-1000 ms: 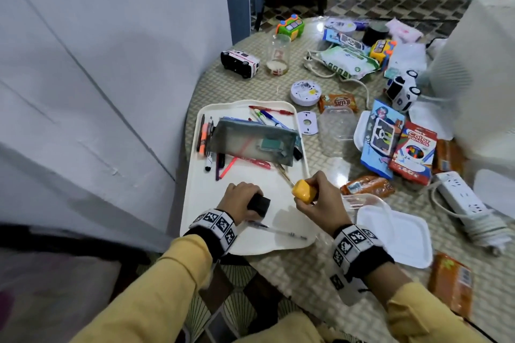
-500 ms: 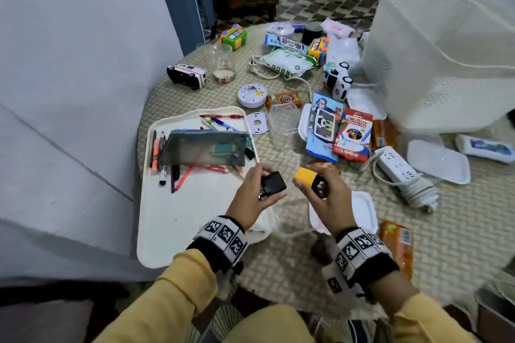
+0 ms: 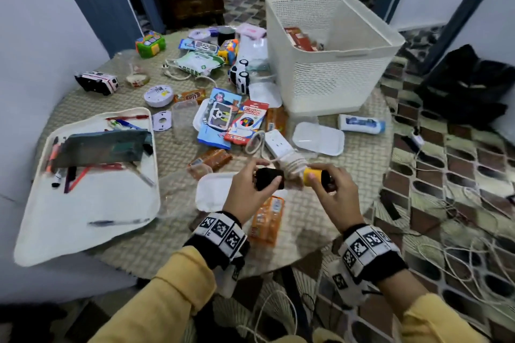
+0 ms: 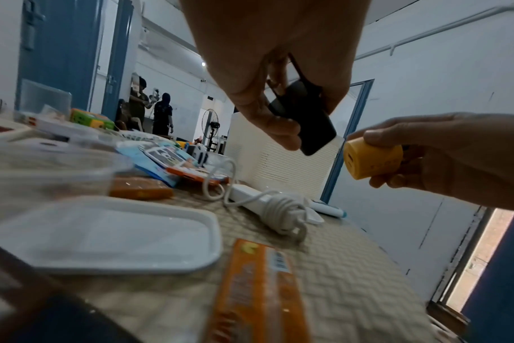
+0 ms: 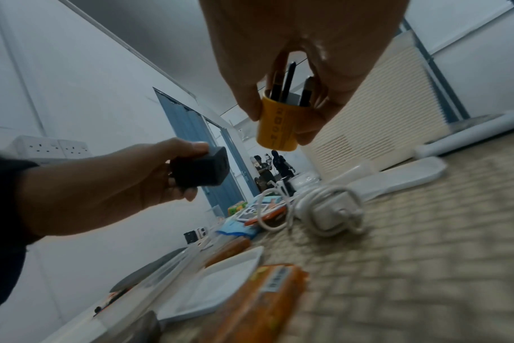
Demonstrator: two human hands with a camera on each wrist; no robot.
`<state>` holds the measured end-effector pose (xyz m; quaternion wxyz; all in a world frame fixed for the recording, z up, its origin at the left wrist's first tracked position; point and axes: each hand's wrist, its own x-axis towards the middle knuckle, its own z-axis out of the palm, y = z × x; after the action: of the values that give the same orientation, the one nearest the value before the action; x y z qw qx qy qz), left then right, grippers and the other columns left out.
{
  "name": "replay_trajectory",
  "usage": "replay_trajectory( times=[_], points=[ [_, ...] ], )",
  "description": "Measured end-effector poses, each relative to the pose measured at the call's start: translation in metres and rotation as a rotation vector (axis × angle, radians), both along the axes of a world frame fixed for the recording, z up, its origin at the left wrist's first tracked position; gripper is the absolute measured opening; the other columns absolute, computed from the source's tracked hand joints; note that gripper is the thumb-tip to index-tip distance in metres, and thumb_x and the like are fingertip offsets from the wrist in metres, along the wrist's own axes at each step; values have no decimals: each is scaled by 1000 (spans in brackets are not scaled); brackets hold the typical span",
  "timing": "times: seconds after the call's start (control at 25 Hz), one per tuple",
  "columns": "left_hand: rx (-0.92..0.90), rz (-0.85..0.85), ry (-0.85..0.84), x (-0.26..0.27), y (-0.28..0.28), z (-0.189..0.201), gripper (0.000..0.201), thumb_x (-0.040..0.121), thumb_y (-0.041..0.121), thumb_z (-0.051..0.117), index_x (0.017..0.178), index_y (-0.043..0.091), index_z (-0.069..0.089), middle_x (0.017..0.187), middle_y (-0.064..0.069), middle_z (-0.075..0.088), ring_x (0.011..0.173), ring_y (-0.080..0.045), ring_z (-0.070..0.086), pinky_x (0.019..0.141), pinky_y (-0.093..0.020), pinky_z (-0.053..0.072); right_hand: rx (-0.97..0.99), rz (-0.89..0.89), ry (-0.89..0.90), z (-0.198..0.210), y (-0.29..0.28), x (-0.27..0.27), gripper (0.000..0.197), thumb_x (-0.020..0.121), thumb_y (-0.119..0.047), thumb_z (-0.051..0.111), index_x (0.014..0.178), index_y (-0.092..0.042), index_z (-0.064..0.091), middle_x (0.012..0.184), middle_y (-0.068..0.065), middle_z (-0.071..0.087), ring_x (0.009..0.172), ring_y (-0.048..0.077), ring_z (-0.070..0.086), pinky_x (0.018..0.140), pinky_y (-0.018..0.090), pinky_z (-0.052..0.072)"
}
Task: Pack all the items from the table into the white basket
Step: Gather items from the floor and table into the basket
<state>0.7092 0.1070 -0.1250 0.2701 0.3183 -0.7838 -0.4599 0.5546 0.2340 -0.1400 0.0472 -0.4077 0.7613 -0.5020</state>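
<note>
Black cube-shaped plug adapter [image 3: 269, 179] sits in my left hand [image 3: 248, 192], thumb and fingers pinched round it; yellow plug adapter [image 3: 313, 176] with dark prongs sits in my right hand [image 3: 334, 195], same kind of grip, prongs pointing back toward the palm in the right wrist view. Both hands are raised off the round table with the woven tan cover [image 3: 348, 203], near its front edge, the two adapters close together but not touching. White perforated plastic basket [image 3: 328, 75] stands on the far right of the table, well apart from the hands; I see red packaging inside, the rest of its contents I cannot tell. Directly beyond the hands lies a white power strip with its cable coiled round it [image 3: 281, 147], and below the left hand a white rectangular plastic lid [image 3: 211, 192] and an orange snack packet [image 3: 266, 220]. Left side: white tray [image 3: 83, 203] carrying pens and a dark green pencil case [image 3: 103, 147]. Mid-table: box of colour pencils [image 3: 246, 122], blue card pack [image 3: 216, 117], toy cars and wet wipes further back. A white-and-blue tube [image 3: 361, 124] lies right of the basket base.
</note>
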Motion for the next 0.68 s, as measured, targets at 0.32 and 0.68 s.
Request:
replay_trajectory(
  times=[0.32,0.68],
  points=[
    [40,-95,-72,-73,97,-1,21,84,23,71,100,18,59,86,11,59,73,-4,57,61,-9,42,101,-64,-3,-5,119,-87,17,84,-20,69,100,-14,65,93,9,61,84,18,56,74,22,43],
    [23,-187,-131,-146,95,-2,24,82,26,73,100,20,59,85,12,59,68,0,56,59,-8,40,108,-158,-133,-19,133,-152,18,81,-19,72,96,-14,63,92,3,65,87,19,60,76,33,50]
  ],
)
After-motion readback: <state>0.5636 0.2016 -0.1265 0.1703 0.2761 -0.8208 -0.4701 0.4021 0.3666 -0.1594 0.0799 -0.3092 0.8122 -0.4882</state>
